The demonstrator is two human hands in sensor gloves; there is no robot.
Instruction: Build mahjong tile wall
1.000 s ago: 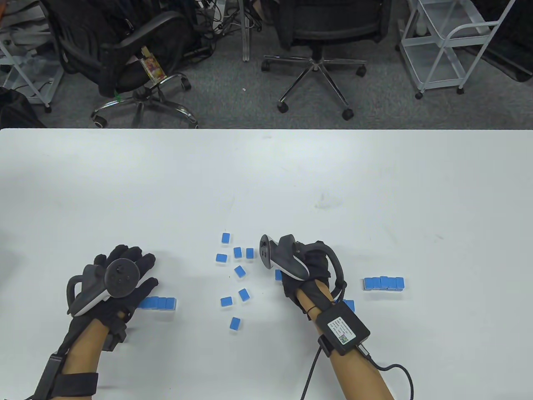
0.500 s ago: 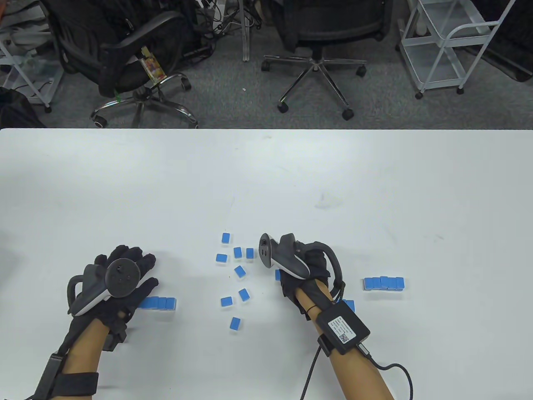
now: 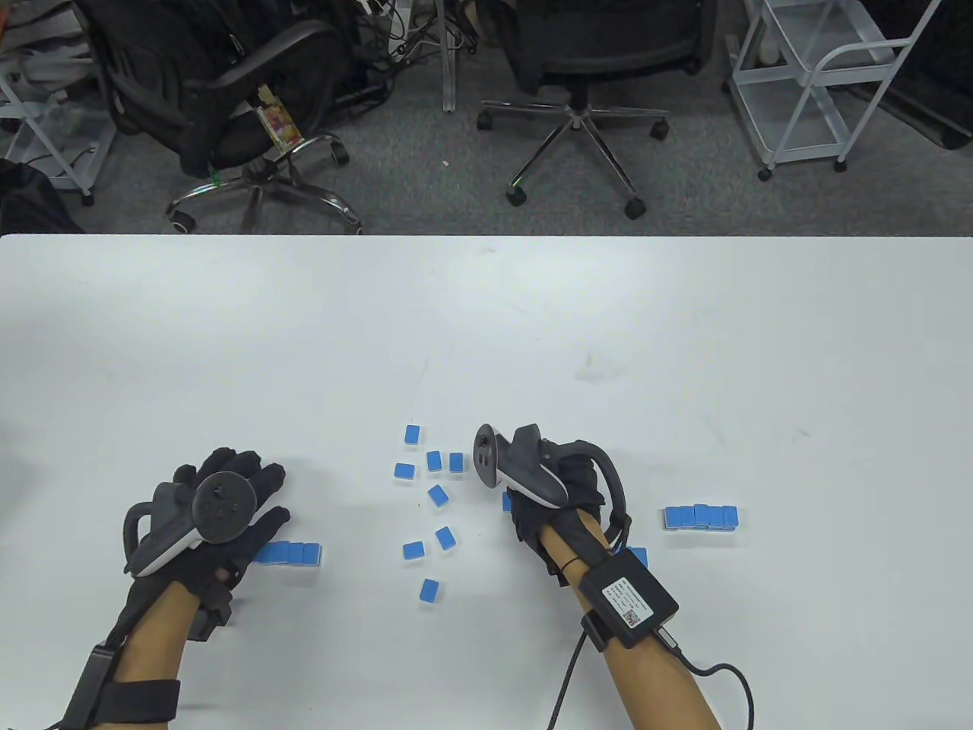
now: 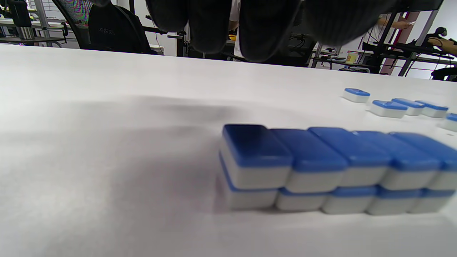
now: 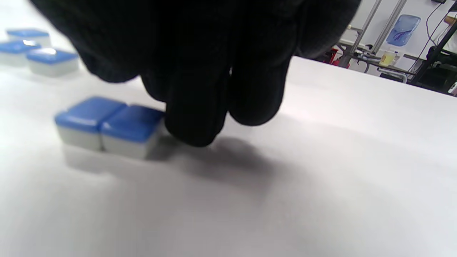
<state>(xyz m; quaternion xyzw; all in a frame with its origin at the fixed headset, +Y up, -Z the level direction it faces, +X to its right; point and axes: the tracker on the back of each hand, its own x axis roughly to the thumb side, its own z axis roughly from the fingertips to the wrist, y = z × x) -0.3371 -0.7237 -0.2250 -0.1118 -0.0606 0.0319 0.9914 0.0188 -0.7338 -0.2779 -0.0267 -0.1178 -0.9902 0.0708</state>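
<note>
Blue-backed white mahjong tiles lie on the white table point(image 3: 486, 319). My left hand point(image 3: 220, 494) hovers with spread fingers over the left end of a two-layer wall piece point(image 3: 293, 553). In the left wrist view this wall piece point(image 4: 321, 167) is several tiles long, and the fingers point(image 4: 221, 21) hang above it without touching. My right hand point(image 3: 547, 494) is curled down on the table. Its fingertips point(image 5: 200, 117) touch the right end of a flat pair of tiles point(image 5: 107, 125). One of them peeks out in the table view point(image 3: 507, 502).
Several loose tiles point(image 3: 435, 494) lie scattered between my hands. A second two-layer wall piece point(image 3: 701, 517) stands to the right. More tiles point(image 3: 637, 557) show behind my right wrist. Office chairs and carts stand beyond the table's far edge.
</note>
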